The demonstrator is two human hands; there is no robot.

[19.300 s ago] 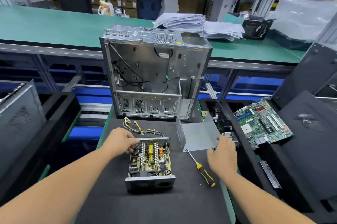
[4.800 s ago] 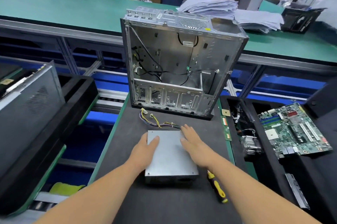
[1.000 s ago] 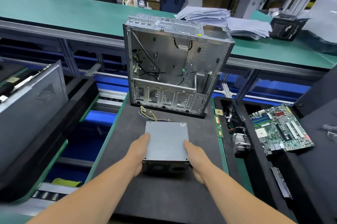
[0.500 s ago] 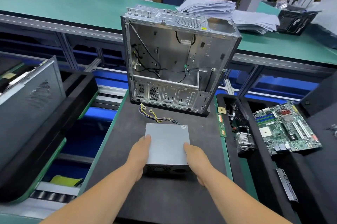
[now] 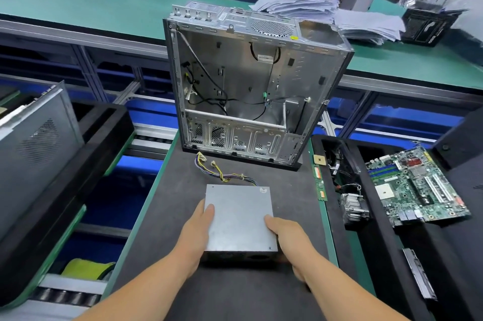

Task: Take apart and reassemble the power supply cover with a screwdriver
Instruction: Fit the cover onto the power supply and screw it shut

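The grey power supply (image 5: 239, 216) lies flat on the black mat (image 5: 177, 205) with its metal cover closed on top. Its bundle of coloured wires (image 5: 222, 174) trails from the far edge toward the case. My left hand (image 5: 194, 231) grips the unit's left side, thumb resting on the cover. My right hand (image 5: 290, 239) grips the right side near the front corner, also with the thumb on top. The fingers of both hands are hidden down the sides. No screwdriver shows in the head view.
An open, empty computer case (image 5: 248, 80) stands upright just beyond the wires. A green motherboard (image 5: 415, 187) and a heat sink (image 5: 354, 207) lie in the black tray at right. Another grey case (image 5: 34, 142) sits at left. Paper stacks (image 5: 326, 12) lie on the green bench behind.
The cover, off earlier, now sits on the power supply. My hands went from lying flat on top to gripping its sides and have held there for the last second.
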